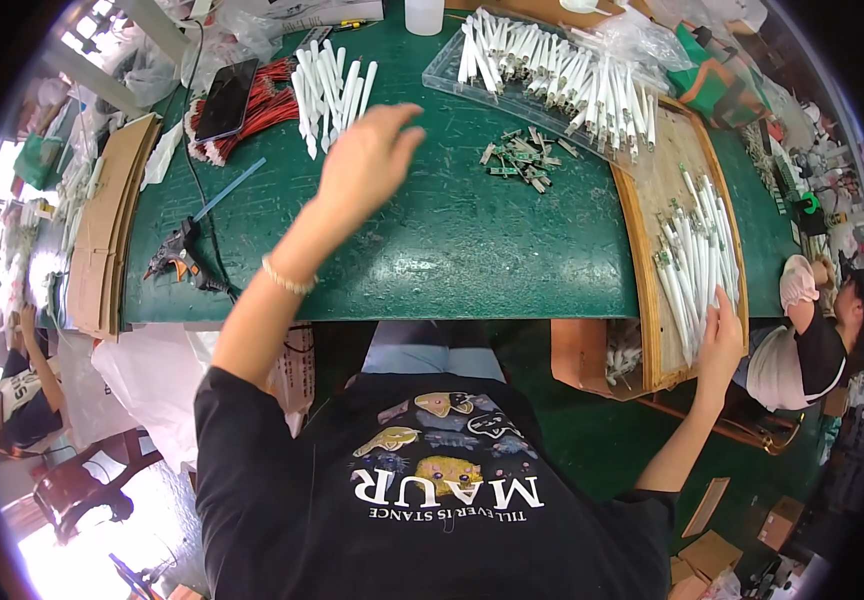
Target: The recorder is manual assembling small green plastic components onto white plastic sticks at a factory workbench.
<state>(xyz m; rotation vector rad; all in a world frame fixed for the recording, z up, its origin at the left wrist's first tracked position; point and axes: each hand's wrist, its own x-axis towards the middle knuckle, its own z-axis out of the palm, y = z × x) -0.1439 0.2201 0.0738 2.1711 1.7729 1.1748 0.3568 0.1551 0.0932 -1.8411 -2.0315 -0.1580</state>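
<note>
My left hand [370, 160] is raised over the green table, thumb and fingers apart with nothing visible between them. Just beyond it lies a pile of slim white candle-shaped tubes [330, 92], some with pointed ends. At the right, my right hand [720, 340] reaches into a wooden tray [634, 235]. Its thumb and index finger close on the near end of a white tube [697, 262] among several there; some show small green boards at their far ends. Small green circuit boards [530, 160] lie loose in a heap between the hands.
A clear plastic tray [442, 75] full of white tubes stands at the back. On the left are a phone [227, 98] on red wires [267, 110], a glue gun [184, 258] with a blue stick, and cardboard [102, 240]. Another person [802, 340] sits at the right.
</note>
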